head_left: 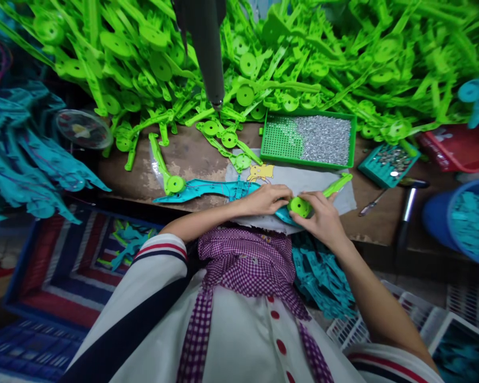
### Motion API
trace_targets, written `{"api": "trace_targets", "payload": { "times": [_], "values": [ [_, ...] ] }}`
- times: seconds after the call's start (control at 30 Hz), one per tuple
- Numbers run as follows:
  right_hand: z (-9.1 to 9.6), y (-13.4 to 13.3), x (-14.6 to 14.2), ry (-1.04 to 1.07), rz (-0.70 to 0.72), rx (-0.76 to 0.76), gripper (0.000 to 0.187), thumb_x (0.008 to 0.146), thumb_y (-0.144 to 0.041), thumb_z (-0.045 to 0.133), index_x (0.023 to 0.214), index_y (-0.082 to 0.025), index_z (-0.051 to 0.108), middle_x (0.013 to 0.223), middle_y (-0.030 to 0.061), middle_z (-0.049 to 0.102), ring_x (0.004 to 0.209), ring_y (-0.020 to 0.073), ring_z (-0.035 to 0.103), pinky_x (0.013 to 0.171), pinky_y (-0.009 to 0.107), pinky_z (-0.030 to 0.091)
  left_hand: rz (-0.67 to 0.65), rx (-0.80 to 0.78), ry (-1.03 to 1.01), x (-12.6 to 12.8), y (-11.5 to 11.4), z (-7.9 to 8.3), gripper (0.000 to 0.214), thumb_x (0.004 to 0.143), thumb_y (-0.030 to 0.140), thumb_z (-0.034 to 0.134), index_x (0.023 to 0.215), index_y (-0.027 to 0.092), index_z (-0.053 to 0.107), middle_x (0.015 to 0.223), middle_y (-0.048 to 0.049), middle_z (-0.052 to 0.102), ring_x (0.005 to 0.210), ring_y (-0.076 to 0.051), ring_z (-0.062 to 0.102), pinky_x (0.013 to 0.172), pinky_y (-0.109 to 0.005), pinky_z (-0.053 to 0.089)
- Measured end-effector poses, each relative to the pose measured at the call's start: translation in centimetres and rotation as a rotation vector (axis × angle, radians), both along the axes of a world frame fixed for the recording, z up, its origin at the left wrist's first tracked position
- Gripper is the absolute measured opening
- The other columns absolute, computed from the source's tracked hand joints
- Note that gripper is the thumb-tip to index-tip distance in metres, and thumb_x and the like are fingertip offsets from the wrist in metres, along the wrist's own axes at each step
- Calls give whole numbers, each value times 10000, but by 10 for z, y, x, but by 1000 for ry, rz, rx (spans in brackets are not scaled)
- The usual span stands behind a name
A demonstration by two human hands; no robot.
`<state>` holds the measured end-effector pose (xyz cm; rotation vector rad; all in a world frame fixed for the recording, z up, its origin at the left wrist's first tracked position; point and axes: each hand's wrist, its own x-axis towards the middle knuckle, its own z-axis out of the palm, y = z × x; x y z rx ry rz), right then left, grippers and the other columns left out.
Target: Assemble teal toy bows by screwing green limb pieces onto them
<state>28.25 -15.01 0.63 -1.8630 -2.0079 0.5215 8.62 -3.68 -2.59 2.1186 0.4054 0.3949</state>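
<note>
A brown wooden workbench (123, 183) with a worn top runs across the scene, and a tall heap of lime-green plastic parts (248, 64) covers its far side. The landmark is a shallow, rectangular green plastic tray (353, 141) with a mesh floor, partly filled with small silvery metal pieces (323, 139).

On the near side of the tray, reaching out to its left, lies a long, curved turquoise plastic piece (207, 189) with a ribbed, hollow-looking face and thin wires along it. At its left end sits a lime-green arm with a round disc (174, 184); at its right end, nearer the tray, is a second lime-green arm with a perforated disc (299, 206), pointing outward to the right.

Directly before the tray, the left hand (266, 199) grasps the turquoise piece near that second disc, its fingertips partly hidden. The right hand (318, 210) grips the second disc between thumb and bent fingers.

A pale cloth (293, 177) lies partly beneath the work. Left of the tray, a dark, pen-shaped power screwdriver (209, 53) hangs tip down. Right of it lies a black-handled hammer (409, 205).
</note>
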Motion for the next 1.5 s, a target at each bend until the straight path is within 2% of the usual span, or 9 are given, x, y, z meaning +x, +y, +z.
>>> {"api": "trace_targets", "payload": {
  "times": [0.4,0.53,0.67,0.8,0.9,1.03,1.13,1.33,1.5],
  "values": [
    [-11,-6,3,55,14,-8,501,902,-571,628,1271,-233,618,1301,159,644,1295,404,570,1183,748,106,-48,-5,94,1,6,4,98,941,194,539,997,183,619,1016,-73,708,961,-190,653,897,-339,507],
    [1,-15,29,163,-190,172,572,874,-595,670,1325,-246,622,1327,144,633,1324,371,549,1143,624,358,-59,-28,58,-3,11,15,237,873,131,566,1103,183,592,1169,-100,677,1108,-202,631,987,-357,504],
    [6,-27,59,140,-604,387,329,935,-496,605,1020,-209,741,980,114,712,950,288,676,870,474,549,-45,51,36,-1,-3,33,320,919,175,547,1239,181,546,1356,-132,582,1278,-211,560,1102,-356,456],
    [-4,-28,55,127,-488,352,256,947,-411,595,983,-209,749,992,99,731,970,258,687,917,442,542,-58,203,214,22,-27,50,419,995,384,548,1335,142,511,1325,-160,584,1216,-263,582,1053,-402,482],
    [-16,-19,58,156,-495,349,260,948,-387,577,1033,-210,748,1039,105,733,1001,253,688,933,434,543,26,300,360,61,-39,56,517,990,424,575,1376,91,488,1301,-178,585,1216,-294,563,1025,-417,485],
    [-35,0,90,171,-670,353,308,921,-397,569,1041,-173,744,1023,132,730,945,275,693,896,478,558,176,340,436,123,-44,51,515,956,364,643,1339,44,515,1294,-205,582,1219,-312,543,1001,-416,486],
    [-46,13,110,187,-605,326,328,906,-358,542,1080,-176,752,1116,142,734,1062,283,683,964,484,544,279,308,462,155,-43,40,388,967,268,612,1290,62,553,1283,-205,587,1207,-299,549,971,-397,495],
    [-53,20,121,395,-583,223,312,841,-396,639,1049,-206,775,1092,97,769,1033,275,714,975,478,560,358,272,332,163,-37,15,273,980,250,562,1197,95,624,1225,-162,597,1165,-267,567,999,-360,491],
    [-54,23,124,413,-596,232,287,803,-405,701,991,-204,782,1029,93,776,987,281,719,956,474,563,379,192,299,163,-32,9,295,970,274,593,1219,133,662,1188,-128,612,1114,-247,591,1001,-353,494]
  ]
}}
